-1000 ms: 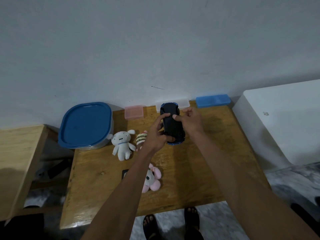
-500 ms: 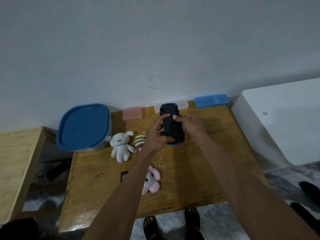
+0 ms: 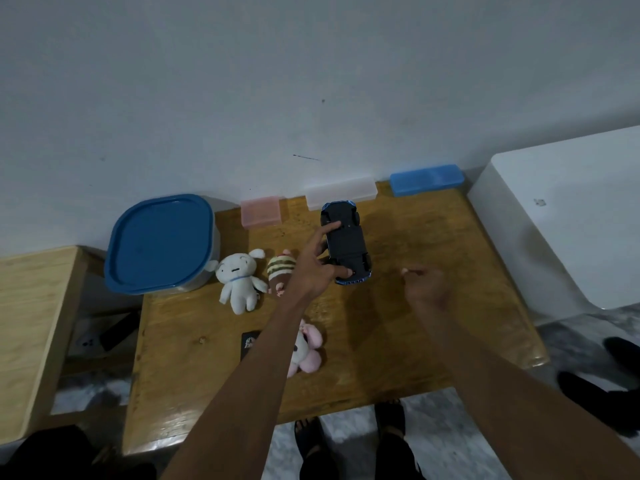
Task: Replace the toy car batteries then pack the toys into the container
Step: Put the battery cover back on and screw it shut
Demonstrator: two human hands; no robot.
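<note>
Blue car [image 3: 346,242] upside down, pinched end to end by left hand [image 3: 313,268] fingers; right hand [image 3: 424,284] loosely curled, empty. Risk: one-handed pinch slips, car drops onto tabletop [image 3: 398,341].

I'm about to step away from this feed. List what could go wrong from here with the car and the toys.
1. The left hand alone holds the car belly-up by fingertips; the right hand is off it, so the car may slip onto the table.
2. The left forearm lies over the pink plush and could drag it toward the table edge.
3. The container is still lidded, so packing needs a free hand first.
</note>
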